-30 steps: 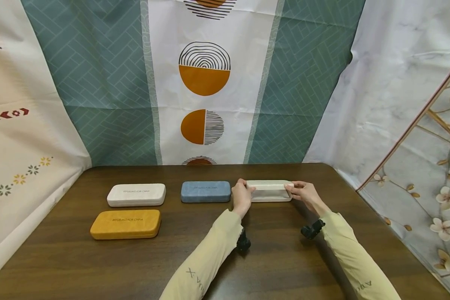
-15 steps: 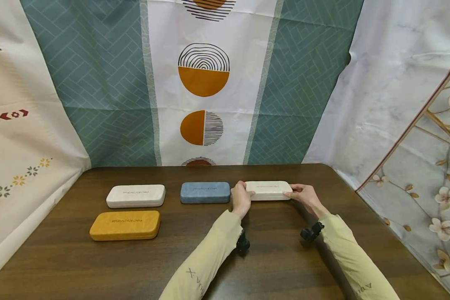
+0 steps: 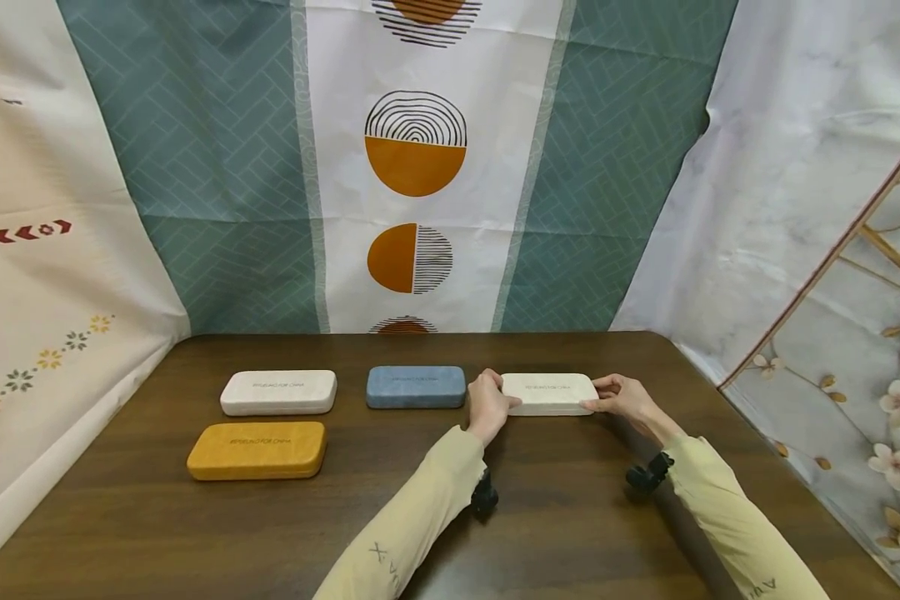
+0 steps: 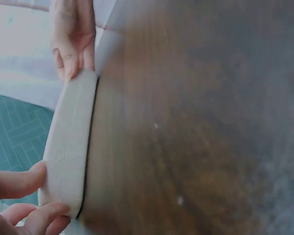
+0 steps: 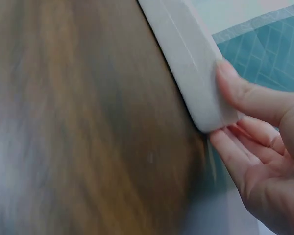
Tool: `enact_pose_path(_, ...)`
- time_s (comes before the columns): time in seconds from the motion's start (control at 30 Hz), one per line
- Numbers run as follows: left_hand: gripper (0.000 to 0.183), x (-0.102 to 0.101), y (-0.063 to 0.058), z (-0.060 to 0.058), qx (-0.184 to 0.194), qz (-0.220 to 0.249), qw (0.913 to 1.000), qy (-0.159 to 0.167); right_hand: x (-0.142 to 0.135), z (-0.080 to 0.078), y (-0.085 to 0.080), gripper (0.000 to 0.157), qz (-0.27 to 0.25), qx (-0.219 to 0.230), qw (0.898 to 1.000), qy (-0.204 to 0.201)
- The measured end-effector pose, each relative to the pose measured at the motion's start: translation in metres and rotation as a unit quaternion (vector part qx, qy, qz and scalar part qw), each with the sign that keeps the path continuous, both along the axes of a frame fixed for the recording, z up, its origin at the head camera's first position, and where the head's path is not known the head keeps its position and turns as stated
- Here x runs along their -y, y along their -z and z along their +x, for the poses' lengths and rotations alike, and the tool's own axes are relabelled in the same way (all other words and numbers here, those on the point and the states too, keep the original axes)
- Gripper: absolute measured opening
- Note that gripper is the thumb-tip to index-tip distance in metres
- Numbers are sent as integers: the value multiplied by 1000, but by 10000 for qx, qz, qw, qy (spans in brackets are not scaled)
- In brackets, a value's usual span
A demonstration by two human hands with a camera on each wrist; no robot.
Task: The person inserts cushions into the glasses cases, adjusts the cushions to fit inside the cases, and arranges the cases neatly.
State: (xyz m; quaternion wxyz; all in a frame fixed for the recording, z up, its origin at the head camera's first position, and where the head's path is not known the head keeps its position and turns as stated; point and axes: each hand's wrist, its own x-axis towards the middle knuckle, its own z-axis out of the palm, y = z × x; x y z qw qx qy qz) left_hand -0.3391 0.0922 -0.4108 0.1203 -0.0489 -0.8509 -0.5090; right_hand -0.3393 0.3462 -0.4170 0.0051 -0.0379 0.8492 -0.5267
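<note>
A closed white glasses case (image 3: 546, 394) with lettering on its lid sits at the right of the row on the table. My left hand (image 3: 487, 408) grips its left end, thumb at the front edge. At the opposite end my right hand (image 3: 632, 406) holds it between thumb and fingers. In the left wrist view the case (image 4: 71, 137) runs from the left fingertips (image 4: 51, 213) up to the right hand (image 4: 74, 36). The right wrist view has the right thumb (image 5: 230, 81) against the case (image 5: 186, 58) and the other fingers around its end.
Left of the hands lies a blue glasses case (image 3: 416, 387), close to the left hand. Farther left are another white case (image 3: 279, 392) and a yellow case (image 3: 258, 451) in front of it. All rest on the dark wooden table (image 3: 217, 533), with curtains (image 3: 607, 167) behind.
One second ago the white case's lid was raised, showing its inside; by half a second ago it was down. Since then both hands have shifted the case slightly toward the person.
</note>
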Motion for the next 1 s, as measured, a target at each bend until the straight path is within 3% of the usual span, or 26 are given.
enact_pose_path(0.17,38,6,-2,6,238,-103,9989,394,-8,6,1,55,151,-42,9997,-210)
enact_pose_path(0.33,39,15,-2,9,433,-218,9972,567,-14,10,1,51,-10,39,9973,-737)
enact_pose_path(0.43,40,20,-2,11,583,14,9952,786,-18,13,0,49,-50,64,9938,-1109)
enact_pose_path(0.67,38,33,-4,20,1157,863,9814,1269,-20,14,0,45,-31,187,9897,-1419)
enact_pose_path(1.0,38,62,-3,31,1426,993,9709,1649,-1,17,-1,41,100,157,9842,-1759)
